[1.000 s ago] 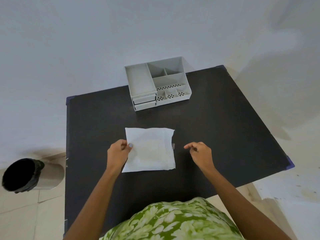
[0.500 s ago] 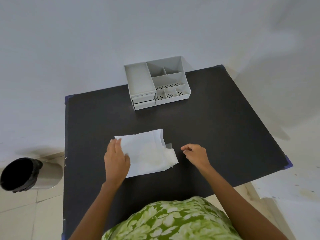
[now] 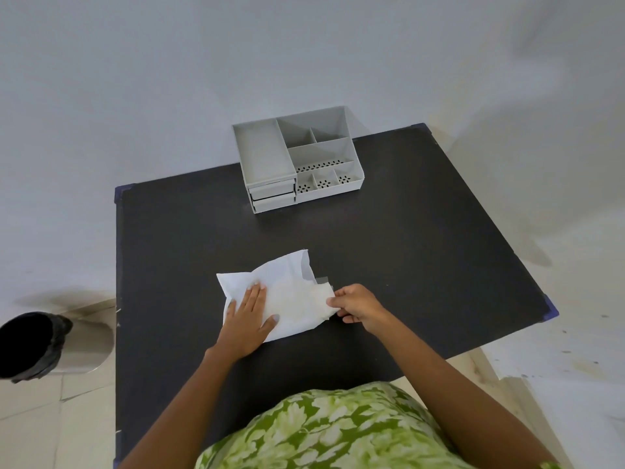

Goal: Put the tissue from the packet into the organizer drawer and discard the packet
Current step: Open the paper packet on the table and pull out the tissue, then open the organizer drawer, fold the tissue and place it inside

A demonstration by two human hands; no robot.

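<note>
Your left hand point(image 3: 248, 316) lies flat, fingers spread, pinning the tissue packet point(image 3: 287, 292) to the surface point(image 3: 422, 231); your right hand point(image 3: 355, 304) pinches the tissue's right end, so draw rightward.

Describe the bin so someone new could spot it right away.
Start at the black table and look off its left edge to the tiled floor. The bin stands there, a pale cylinder with a black liner, the only round container around.

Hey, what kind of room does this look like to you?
Probably a plain room at home: a black table against a bare wall, a grey desk organizer and a lined bin on the tiled floor.
</note>
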